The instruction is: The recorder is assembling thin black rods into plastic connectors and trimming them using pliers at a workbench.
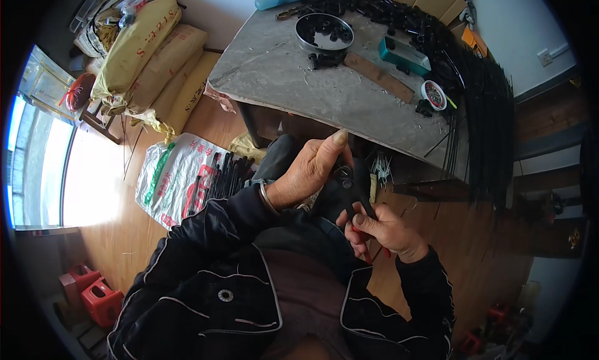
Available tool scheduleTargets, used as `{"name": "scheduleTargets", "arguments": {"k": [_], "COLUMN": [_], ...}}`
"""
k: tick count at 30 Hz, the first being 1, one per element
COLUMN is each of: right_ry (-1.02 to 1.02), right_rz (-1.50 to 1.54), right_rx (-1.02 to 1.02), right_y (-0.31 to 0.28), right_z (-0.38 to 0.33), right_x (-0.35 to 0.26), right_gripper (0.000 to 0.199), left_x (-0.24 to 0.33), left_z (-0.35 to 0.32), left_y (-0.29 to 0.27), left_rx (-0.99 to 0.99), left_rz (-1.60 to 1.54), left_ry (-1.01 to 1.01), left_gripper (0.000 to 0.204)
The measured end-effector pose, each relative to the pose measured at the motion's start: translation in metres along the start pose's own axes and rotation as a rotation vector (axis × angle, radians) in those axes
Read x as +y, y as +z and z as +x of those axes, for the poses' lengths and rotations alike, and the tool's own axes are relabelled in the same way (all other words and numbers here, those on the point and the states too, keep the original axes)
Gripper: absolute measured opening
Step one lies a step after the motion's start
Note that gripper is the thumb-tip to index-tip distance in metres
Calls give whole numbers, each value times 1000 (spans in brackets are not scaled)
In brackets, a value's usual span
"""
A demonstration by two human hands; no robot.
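Note:
My right hand (388,229) is closed round a pair of pliers with red handles (367,255), whose ends show below my fingers. Its dark head (347,184) points up and left, close against my left hand (310,169). The left fingers are curled in with the thumb pressed along the top. What they pinch at the plier jaws is mostly hidden; only a small dark, ring-like bit shows there. Both hands are held over my lap, in front of the table's near edge.
On the grey table (268,73) are a metal bowl (324,32) of black parts, a wooden strip (379,78), a teal box (404,57), a small white bowl (433,95) and heaped black parts. Black rods (228,179) lie on a white sack (171,179) at left; stuffed sacks (140,48) stand behind.

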State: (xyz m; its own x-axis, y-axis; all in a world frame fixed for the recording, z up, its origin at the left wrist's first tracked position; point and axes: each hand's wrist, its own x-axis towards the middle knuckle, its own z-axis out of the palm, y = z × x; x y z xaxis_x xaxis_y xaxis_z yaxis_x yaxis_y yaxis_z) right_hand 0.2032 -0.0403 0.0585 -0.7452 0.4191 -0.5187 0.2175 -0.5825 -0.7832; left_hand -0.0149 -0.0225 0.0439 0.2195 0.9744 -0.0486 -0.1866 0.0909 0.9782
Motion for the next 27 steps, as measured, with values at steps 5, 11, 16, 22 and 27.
{"name": "scheduleTargets", "arguments": {"k": [5,11,16,22,27], "right_ry": [1,66,90,-465,-462], "right_rz": [-34,199,357,-907,-1271], "right_rx": [0,-10,37,637,1221], "right_y": [-1,17,26,-10,-111], "right_z": [8,9,15,24,27], "right_x": [9,12,18,11,-67], "right_gripper": [36,40,41,17,21], "left_x": [-7,-10,-21,-30,-25], "left_z": [2,1,7,25,24], "left_y": [2,5,10,-5,-1], "left_rx": [-55,28,112,278,159], "left_rz": [9,-6,-2,8,17], "left_ry": [51,-8,69,35,83], "left_gripper": [63,59,59,61,62]}}
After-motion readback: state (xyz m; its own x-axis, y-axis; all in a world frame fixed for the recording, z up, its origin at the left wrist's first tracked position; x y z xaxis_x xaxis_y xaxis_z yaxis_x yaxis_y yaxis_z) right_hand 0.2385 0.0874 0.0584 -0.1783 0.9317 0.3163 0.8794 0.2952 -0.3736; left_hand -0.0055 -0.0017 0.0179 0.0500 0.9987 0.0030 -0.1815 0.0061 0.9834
